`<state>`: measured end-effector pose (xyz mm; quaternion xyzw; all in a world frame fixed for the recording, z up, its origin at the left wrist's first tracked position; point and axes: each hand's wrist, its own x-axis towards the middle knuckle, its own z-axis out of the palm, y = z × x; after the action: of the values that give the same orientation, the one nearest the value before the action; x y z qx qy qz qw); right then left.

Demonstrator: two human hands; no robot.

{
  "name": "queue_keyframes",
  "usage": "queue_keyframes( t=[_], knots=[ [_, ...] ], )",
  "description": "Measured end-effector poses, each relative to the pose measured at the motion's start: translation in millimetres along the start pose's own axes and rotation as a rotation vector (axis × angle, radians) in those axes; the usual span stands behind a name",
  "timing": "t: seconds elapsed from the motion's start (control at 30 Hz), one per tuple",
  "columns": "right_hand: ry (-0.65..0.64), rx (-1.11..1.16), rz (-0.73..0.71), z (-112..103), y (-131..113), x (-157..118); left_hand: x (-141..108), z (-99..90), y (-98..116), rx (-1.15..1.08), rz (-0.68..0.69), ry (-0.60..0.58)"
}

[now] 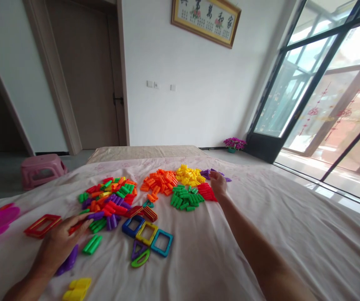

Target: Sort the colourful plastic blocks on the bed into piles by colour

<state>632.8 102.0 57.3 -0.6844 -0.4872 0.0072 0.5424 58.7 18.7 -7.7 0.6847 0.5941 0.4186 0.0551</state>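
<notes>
The left hand [61, 236] pinches a purple plastic tube [96, 215] at the mixed-colour heap of plastic tubes [113, 196], not yet separated. The right hand [218, 183], fingers together, is at a small purple pile [205, 173]; its hold cannot be told. An orange pile [160, 182], yellow pile [189, 175], green pile [186, 198] and red pile [207, 192] lie grouped. Joined square plastic frames [153, 239] sit near the heap.

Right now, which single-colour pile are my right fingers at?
The purple pile, farthest right, beyond the red pile. Your right hand partly covers it; the orange pile, yellow pile and green pile sit further left.
</notes>
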Motion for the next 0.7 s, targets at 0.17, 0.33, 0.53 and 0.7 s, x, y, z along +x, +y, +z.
queue_keyframes(
  t=[0.17,0.33,0.53,0.7],
  knots=[
    [-0.333,0.172,-0.261,51,-78,-71,-1,-2.0,9,-0.05,-0.079,0.001],
    [-0.787,0.198,-0.603,82,-171,-160,-1,-7.7,25,-0.162,-0.153,-0.009],
    [-0.911,0.12,-0.702,110,-214,-207,0,-14.7,46,-0.299,-0.175,-0.038],
    [-0.943,0.215,-0.65,118,-222,-217,2,-13.0,60,-0.341,-0.171,-0.093]
  ],
)
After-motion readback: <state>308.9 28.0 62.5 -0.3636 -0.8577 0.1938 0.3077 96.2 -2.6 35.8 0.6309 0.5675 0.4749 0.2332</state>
